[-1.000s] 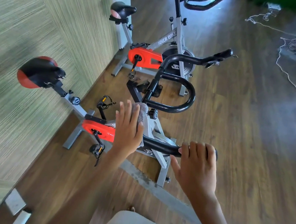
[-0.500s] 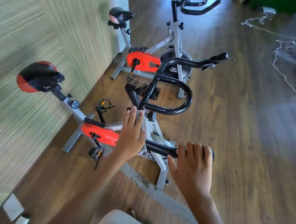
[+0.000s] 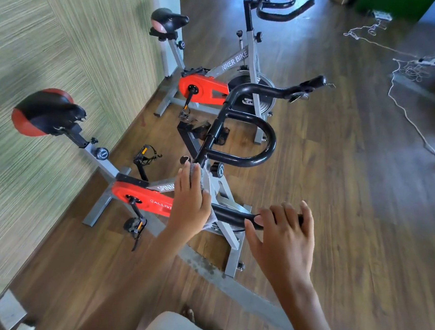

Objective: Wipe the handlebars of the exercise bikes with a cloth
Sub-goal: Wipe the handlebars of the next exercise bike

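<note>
The near exercise bike's black handlebar (image 3: 250,141) loops out in front of me, and its near bar (image 3: 232,215) runs between my hands. My left hand (image 3: 190,202) lies flat with straight fingers and presses a grey cloth (image 3: 204,182) against the handlebar next to the stem. The cloth is mostly hidden under the palm. My right hand (image 3: 284,230) rests on the near bar's grip end, fingers draped across it and thumb spread out to the left. A second bike's handlebar (image 3: 282,8) is at the top.
The near bike (image 3: 141,200) and the second bike (image 3: 205,89), both grey with red covers, stand along the green wall (image 3: 49,55) on the left. Loose white cables (image 3: 403,103) trail over the wooden floor at the right. My foot (image 3: 211,326) shows at the bottom.
My left hand has slid the cloth a little down the bar toward me, so less cloth shows past the fingertips. The right hand has stayed on the grip end.
</note>
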A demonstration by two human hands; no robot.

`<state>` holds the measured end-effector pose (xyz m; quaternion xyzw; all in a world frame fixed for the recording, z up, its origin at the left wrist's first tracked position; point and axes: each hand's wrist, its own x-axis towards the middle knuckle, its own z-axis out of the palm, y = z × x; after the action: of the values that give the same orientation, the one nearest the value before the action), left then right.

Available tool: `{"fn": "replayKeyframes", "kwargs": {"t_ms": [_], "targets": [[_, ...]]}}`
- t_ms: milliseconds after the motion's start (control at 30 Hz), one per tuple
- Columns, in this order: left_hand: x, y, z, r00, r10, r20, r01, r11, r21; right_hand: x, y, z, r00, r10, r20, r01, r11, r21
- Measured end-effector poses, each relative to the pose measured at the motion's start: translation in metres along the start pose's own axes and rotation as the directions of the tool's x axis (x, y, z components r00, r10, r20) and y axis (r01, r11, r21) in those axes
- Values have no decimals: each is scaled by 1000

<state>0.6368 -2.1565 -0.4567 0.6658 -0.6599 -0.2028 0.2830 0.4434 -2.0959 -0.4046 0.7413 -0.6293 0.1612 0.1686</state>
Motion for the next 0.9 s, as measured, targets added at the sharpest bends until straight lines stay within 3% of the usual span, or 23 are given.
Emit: {"fn": "replayKeyframes", "kwargs": {"t_ms": [133,300,433,533,600,700,900], "targets": [[23,-1,-12,997,-12,72,14,999,-29,-3,-4,6,1000,-17,5,17,998,-60],[-9,16,0,998,-51,-33,52,998,18,-11,-8,8,999,-14,31,17,992,-121],[0,11,-5,1000,-12,5,11,999,33,-11,-10,9,999,3,43,3,992,-128],[33,3,-16,994,-48,97,54,997,-57,-10,-7,9,999,-12,30,16,992,-129],[27,4,-15,996,-61,63,66,995,-81,-12,-6,9,999,-26,31,30,990,-135],[-13,17,-4,1000,0,-28,1,999,45,-10,-8,10,1000,-15,24,18,990,-138],[9,6,-11,999,8,43,-12,995,97,-8,-8,8,1000,3,13,-1,991,-131]]}}
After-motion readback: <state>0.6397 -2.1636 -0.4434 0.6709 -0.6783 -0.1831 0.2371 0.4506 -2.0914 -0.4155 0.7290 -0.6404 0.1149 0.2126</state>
